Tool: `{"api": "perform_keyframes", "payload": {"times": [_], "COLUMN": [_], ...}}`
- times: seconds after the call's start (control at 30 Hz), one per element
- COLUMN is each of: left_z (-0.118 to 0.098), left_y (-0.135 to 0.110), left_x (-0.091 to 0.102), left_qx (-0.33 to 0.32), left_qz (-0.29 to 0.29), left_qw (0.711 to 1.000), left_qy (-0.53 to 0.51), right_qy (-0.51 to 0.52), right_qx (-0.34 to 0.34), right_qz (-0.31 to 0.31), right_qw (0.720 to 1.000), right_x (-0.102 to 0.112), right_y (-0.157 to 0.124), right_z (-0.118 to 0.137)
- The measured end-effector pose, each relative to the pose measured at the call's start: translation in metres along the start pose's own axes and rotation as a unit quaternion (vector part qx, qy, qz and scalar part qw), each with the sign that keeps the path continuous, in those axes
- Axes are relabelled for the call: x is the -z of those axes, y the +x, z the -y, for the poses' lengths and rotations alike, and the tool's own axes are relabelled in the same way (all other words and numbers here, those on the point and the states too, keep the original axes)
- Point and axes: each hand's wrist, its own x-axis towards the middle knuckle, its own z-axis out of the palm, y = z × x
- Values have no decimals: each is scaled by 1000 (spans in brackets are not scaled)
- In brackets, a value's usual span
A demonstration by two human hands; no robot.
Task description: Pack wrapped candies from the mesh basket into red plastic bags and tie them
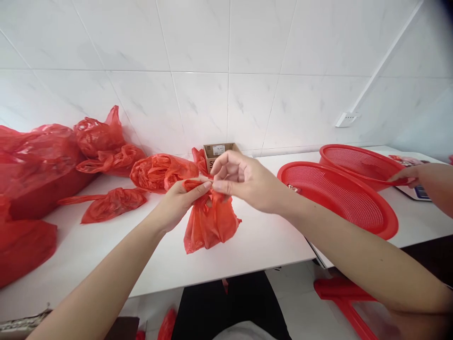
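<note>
Your left hand (pixel 182 198) and right hand (pixel 244 182) both pinch the red plastic bag (pixel 208 222) top at frame centre; the bag hangs below each grip onto the desk (pixel 269 241).

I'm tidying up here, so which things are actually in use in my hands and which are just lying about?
In use:
- small red plastic bag, pinched at its top by left hand and right hand

Lying about:
- other crumpled red plastic bags
- small brown cardboard box
- two round red mesh baskets
</note>
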Motion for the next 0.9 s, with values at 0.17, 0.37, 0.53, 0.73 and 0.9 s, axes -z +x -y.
{"api": "perform_keyframes", "payload": {"times": [0.17,0.37,0.53,0.73,0.9], "left_z": [-2,14,32,49,78], "left_y": [-1,3,5,-2,-35], "left_x": [-3,-13,-12,-5,8], "left_qx": [-12,-89,-207,-200,-115], "left_qz": [-12,-97,-187,-130,-204], "left_qw": [994,924,855,860,875], "left_qy": [108,360,437,451,424], "right_qy": [-89,-85,26,26,-239], "right_qx": [45,-14,-55,-66,-73], "right_qz": [-72,-68,-59,-20,-162], "right_qw": [992,994,996,997,955], "right_x": [-1,-13,-22,-10,18], "right_y": [-1,6,-2,-11,-25], "right_z": [-18,-74,-102,-103,-132]}}
